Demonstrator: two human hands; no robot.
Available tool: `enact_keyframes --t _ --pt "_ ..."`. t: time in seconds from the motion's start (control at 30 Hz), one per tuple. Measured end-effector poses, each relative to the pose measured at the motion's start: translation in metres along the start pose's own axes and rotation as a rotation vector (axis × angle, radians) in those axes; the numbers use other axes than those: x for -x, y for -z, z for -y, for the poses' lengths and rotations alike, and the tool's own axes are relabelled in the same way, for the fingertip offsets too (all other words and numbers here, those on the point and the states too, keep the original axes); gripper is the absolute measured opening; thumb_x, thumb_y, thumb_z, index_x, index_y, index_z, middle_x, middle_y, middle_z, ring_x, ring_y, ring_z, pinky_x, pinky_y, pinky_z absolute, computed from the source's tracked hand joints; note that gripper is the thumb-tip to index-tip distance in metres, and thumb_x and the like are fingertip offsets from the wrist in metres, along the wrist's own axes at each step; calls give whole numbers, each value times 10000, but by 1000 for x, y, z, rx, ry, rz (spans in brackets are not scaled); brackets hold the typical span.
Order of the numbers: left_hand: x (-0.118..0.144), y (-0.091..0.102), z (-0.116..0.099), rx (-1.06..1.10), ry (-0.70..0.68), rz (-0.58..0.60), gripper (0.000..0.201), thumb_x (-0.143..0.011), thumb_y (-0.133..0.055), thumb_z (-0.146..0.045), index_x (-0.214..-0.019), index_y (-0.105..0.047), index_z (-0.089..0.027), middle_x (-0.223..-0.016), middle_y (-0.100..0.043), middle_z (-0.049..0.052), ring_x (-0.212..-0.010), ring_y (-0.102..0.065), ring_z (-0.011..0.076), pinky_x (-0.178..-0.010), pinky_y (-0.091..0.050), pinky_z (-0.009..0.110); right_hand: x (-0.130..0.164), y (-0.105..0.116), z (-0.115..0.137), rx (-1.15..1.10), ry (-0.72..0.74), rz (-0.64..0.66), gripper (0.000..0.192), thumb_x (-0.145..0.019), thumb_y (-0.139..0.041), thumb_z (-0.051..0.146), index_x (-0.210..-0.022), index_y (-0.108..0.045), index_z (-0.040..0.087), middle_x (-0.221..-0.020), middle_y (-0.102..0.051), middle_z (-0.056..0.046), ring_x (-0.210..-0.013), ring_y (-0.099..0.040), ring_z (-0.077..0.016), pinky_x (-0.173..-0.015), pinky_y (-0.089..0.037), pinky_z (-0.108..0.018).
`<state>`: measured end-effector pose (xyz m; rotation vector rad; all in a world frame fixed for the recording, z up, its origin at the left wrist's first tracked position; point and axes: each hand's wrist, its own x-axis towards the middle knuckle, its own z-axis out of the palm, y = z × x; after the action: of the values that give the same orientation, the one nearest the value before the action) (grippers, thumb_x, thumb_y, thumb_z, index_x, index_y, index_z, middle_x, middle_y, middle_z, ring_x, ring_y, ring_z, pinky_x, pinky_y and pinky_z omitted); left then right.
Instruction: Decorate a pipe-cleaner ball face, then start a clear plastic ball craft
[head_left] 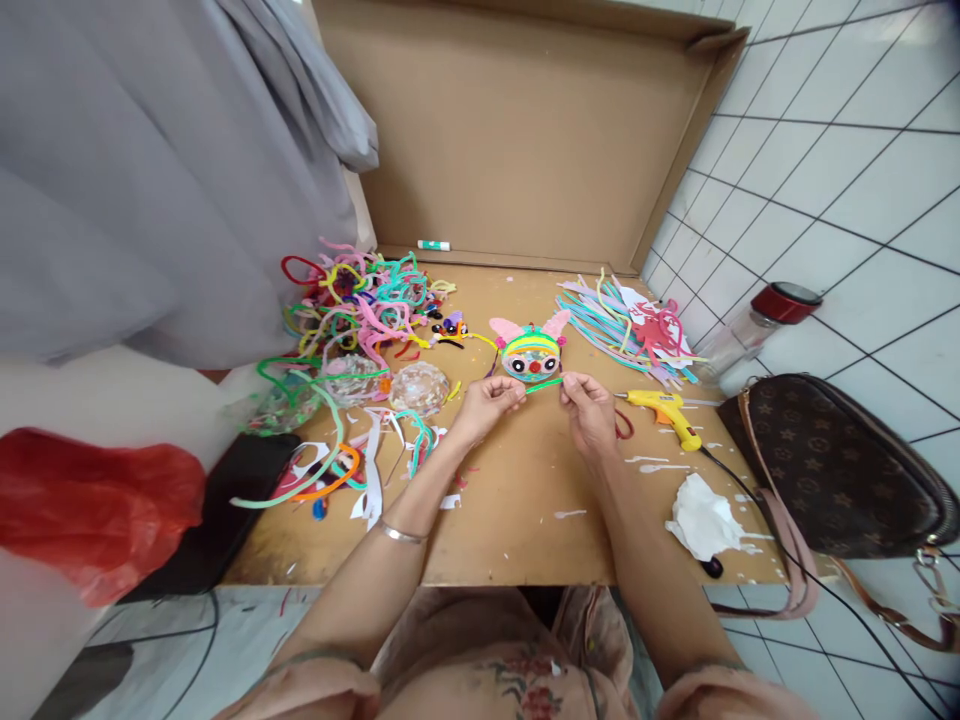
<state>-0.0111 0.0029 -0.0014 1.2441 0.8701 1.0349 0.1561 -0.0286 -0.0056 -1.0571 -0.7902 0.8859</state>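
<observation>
Item, in hand: one short green pipe cleaner (544,384), held level between my two hands just in front of the pipe-cleaner face (531,352), so both ends stay under control and the middle is free to line up with the figure. My left hand (489,401) is curled, fingertips pinched on the left end; my right hand (590,402) is likewise curled, pinching the right end. Item, centre of the cardboard work surface (517,520): the face itself, a round striped piece with pink ears, two button eyes and a red nose, lying flat and facing me, near enough to touch the green piece. Item, to my left: a loose heap of coloured pipe cleaners (360,300), within reach as stock, with two clear domes (417,388) just beside it and white paper scraps (371,480) in front. Item, to my right: a sheaf of straight pipe cleaners and foam strips (630,325), kept apart from the tangle; a yellow glue gun (667,412) laid on its side just beside my right hand, cord trailing off the edge; a crumpled white tissue (701,518) near the dried glue smears. Item, off the board: a brown handbag (825,470), a red-lidded jar (765,315), a red plastic bag (90,510).
</observation>
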Motion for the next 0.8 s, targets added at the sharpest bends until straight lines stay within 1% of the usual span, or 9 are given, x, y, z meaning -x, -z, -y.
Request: enact_keyframes --t 0.13,0.27,0.33,0.5,0.6,0.7,0.8 --pt "-1 4 -3 71 5 10 485 -552 -875 -525 -794 -693 -146 -706 -676 3 -606 -529 87 -633 -427 254 -2 3 1 12 -8 -11 378 -602 -847 523 -752 -717 201 -558 -523 64 -566 -417 -94 -589 -330 -264" --pt "-1 6 -4 58 -2 -15 466 -539 -883 -470 -827 -709 -146 -724 -677 -1 -623 -530 89 -651 -435 257 -4 3 1 40 21 -13 377 -618 -830 537 -748 -702 207 -553 -512 62 -562 -413 -99 -579 -324 -266" --pt "0 5 -3 23 -14 -32 429 -553 -864 -459 -803 -706 -149 -693 -654 -13 -611 -509 88 -644 -426 254 -4 3 1 55 27 -6 378 -632 -813 545 -759 -703 207 -553 -506 61 -561 -410 -101 -583 -328 -269" --pt "0 2 -1 -78 -93 -55 300 -673 -774 -432 -681 -651 -159 -635 -589 -24 -615 -487 98 -644 -399 242 -4 3 -1 85 41 -7 372 -613 -812 540 -699 -662 210 -554 -505 58 -568 -405 -104 -595 -344 -277" --pt "0 2 0 -94 -113 -78 265 -682 -765 -397 -672 -641 -163 -636 -583 -25 -628 -481 104 -648 -393 241 -5 5 -1 92 46 0 378 -616 -812 550 -682 -640 220 -549 -489 60 -567 -399 -107 -590 -343 -279" --pt "-1 1 1 -53 -89 -80 274 -651 -791 -395 -694 -654 -162 -658 -605 -21 -645 -499 107 -667 -409 244 -6 7 0 88 52 22 369 -632 -807 555 -707 -659 226 -550 -487 57 -565 -394 -109 -577 -333 -277" --pt "-2 2 2 41 -56 -73 318 -602 -837 -399 -721 -666 -159 -689 -638 -14 -651 -518 101 -684 -425 245 -7 9 2 67 59 52 368 -629 -822 552 -729 -681 227 -569 -514 48 -570 -414 -110 -581 -346 -277"
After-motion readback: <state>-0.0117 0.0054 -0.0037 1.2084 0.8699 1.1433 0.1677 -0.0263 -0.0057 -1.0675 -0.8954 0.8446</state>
